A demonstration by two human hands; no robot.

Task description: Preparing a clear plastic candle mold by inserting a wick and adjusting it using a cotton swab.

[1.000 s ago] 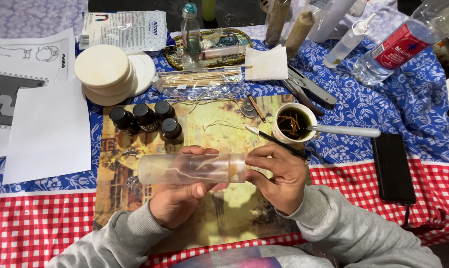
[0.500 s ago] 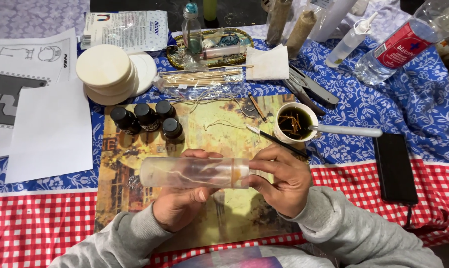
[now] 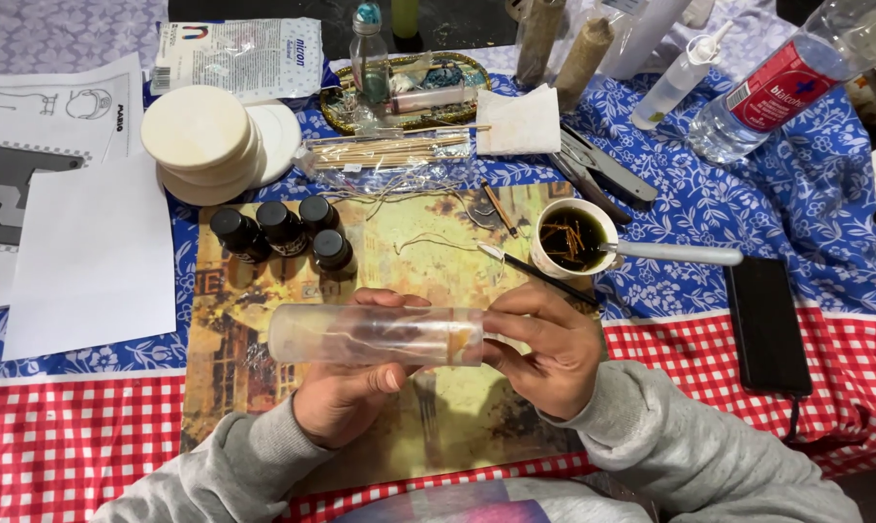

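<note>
A clear plastic tube (image 3: 360, 334) lies crosswise in both hands above a picture placemat (image 3: 409, 242). Thin string and an orange-brown patch show through its wall near the right end. My left hand (image 3: 346, 392) cups the tube from below, thumb along its front. My right hand (image 3: 544, 353) grips the tube's right end with its fingertips. Both arms wear grey sleeves.
Several small dark bottles (image 3: 283, 230) stand on the placemat's far left. A white cup (image 3: 573, 237) of dark liquid with a white-handled tool, a black-handled brush (image 3: 539, 268), a bag of wooden sticks (image 3: 389, 155), round pale discs (image 3: 200, 140), papers (image 3: 89, 252), a black phone (image 3: 767, 324) and a water bottle (image 3: 786, 82) surround it.
The tube has dipped a little lower and turned slightly in my hands; the orange patch near the right end has shifted. The hands keep the same hold.
</note>
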